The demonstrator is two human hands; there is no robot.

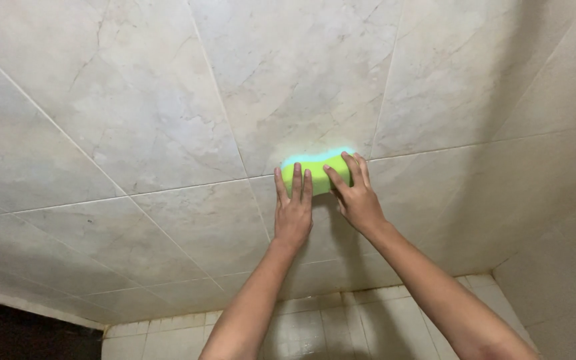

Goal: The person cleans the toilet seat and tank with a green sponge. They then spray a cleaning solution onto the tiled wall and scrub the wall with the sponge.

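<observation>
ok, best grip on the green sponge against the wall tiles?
Probably the sponge's narrowed middle, coming from below as both hands do. Left hand and right hand lay flat fingers over its face, pressing it against the tiled wall; its waisted shape suits a pinch.

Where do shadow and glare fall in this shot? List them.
Head view: a broad shadow darkens the tiled wall at upper right; a soft glow rims the green sponge under both hands; the floor tiles show wet sheen; focus is sharp throughout.
</observation>
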